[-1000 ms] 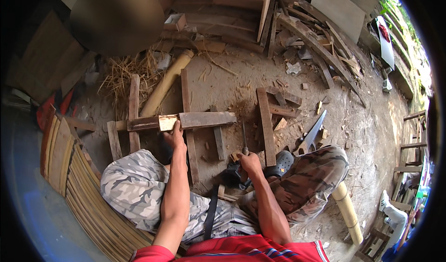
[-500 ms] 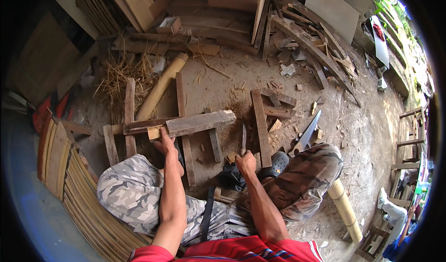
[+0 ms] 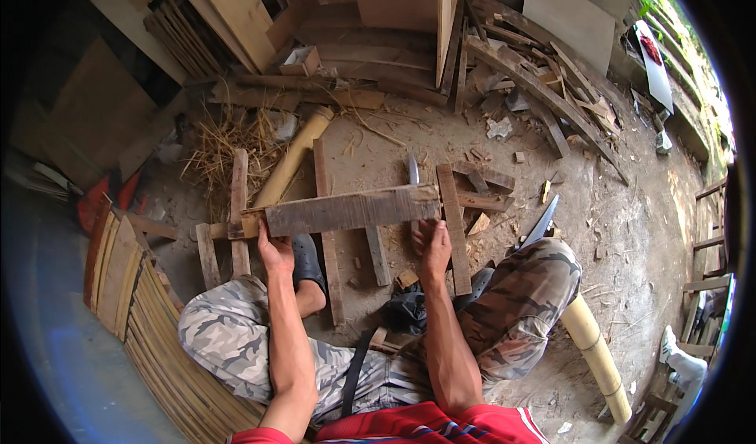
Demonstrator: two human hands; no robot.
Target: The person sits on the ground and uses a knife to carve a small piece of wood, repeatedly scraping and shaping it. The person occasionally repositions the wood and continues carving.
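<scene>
A dark, weathered wooden board lies level across both hands, its broad face turned toward me. At its left end is a paler, narrower cut piece. My left hand is closed on the board beside that cut. At the other end, my right hand is closed, its fingertips against the board's lower corner. It also grips a knife, whose blade rises behind the board and shows above its top edge. The knife's handle is mostly hidden by the hand.
Wooden frame pieces stand and lie around the board. A handsaw rests by my right knee. A bamboo pole lies near straw. Scrap lumber is piled at the far right; bamboo slats curve along my left.
The board has turned to show its broad face. My right hand has moved up from below to its right end, bringing the knife behind it. The view has shifted slightly.
</scene>
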